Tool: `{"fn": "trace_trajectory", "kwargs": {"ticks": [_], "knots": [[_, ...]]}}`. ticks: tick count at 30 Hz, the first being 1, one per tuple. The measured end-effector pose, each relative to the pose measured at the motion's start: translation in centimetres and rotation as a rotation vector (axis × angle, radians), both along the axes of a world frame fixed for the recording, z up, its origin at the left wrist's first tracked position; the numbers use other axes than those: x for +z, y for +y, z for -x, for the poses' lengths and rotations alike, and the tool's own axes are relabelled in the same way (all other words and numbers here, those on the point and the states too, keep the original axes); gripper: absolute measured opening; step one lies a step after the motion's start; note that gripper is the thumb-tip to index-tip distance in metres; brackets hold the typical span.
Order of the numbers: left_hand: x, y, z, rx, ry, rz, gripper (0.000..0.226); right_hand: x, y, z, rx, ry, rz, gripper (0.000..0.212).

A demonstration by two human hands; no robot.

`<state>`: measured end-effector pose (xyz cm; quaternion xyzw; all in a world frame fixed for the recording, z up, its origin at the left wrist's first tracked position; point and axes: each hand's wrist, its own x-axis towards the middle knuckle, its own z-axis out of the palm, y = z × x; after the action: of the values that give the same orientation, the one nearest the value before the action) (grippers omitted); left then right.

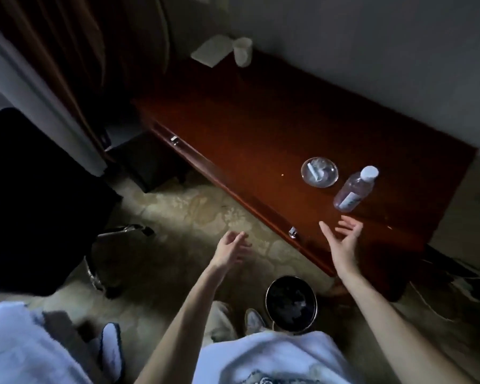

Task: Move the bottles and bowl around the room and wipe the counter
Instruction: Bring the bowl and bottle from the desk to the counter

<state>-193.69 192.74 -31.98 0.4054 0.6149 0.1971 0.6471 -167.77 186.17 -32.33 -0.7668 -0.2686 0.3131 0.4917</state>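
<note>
My right hand (pixel 344 239) is spread wide, palm turned up and inward, fingers loose and holding nothing. It hangs over the near edge of the counter (pixel 261 120), just short of the bottle (pixel 354 189), which stands at one o'clock from my fingertips without touching them. My left hand (pixel 227 249) is also empty, fingers half curled and relaxed, out over the floor at nine o'clock from the right one and well off the counter.

The bottle is clear, upright, with a white cap and a small label low on its side. Just beside it, at ten o'clock, sits the shallow glass bowl (pixel 319 172) with something small and pale inside; I cannot tell what. Both rest on the dark red wood near the counter's right end.

Far along the counter, at eleven o'clock, a white cup (pixel 242 51) stands by the wall with a folded pale cloth (pixel 211 51) at its left.

Below my hands, at six o'clock, a round dark bin (pixel 291 303) sits on the patterned carpet beside my shoes. A black chair (pixel 34 200) fills the nine o'clock side.
</note>
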Motion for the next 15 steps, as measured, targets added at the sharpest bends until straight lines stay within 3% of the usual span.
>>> {"fn": "trace_trajectory", "kwargs": {"ticks": [2, 7, 9, 12, 15], "knots": [[0.4, 4.4, -2.4, -0.158, -0.032, -0.037, 0.026, 0.7, 2.0, -1.3, -0.099, -0.060, 0.010, 0.071], [-0.2, 14.0, -8.9, -0.368, -0.053, -0.099, 0.015, 0.8, 6.1, -4.1, -0.322, -0.093, 0.070, 0.089], [-1.0, 17.3, -11.5, -0.442, -0.047, -0.115, 0.028, 0.9, 7.4, -4.6, -0.381, -0.074, 0.087, 0.093], [-2.0, 20.5, -15.7, -0.555, -0.065, -0.027, 0.044, 1.2, 8.4, -4.7, -0.472, -0.063, 0.093, 0.098], [-1.9, 21.2, -19.3, -0.628, -0.091, 0.064, 0.043, 1.6, 9.6, -4.9, -0.515, -0.001, 0.162, 0.108]]}}
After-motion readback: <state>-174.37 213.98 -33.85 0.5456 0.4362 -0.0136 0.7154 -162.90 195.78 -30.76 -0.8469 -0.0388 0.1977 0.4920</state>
